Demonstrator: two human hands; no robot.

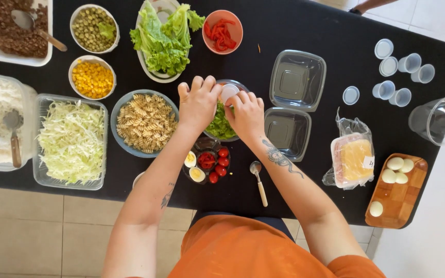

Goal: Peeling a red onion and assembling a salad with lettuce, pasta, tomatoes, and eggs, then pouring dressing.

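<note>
A small clear cup [228,93] is pinched between the fingers of the left hand [198,104] and the right hand [246,116]. It is held just above the salad bowl [220,126], right beside the pasta bowl [145,123].

On the black table [310,31], a bowl of spiral pasta [145,122] sits near shredded cabbage [71,140] at left. Corn [92,79] and peas [94,28] lie farther. Peeled eggs [397,171] rest on a wooden board [395,206] at right.
</note>
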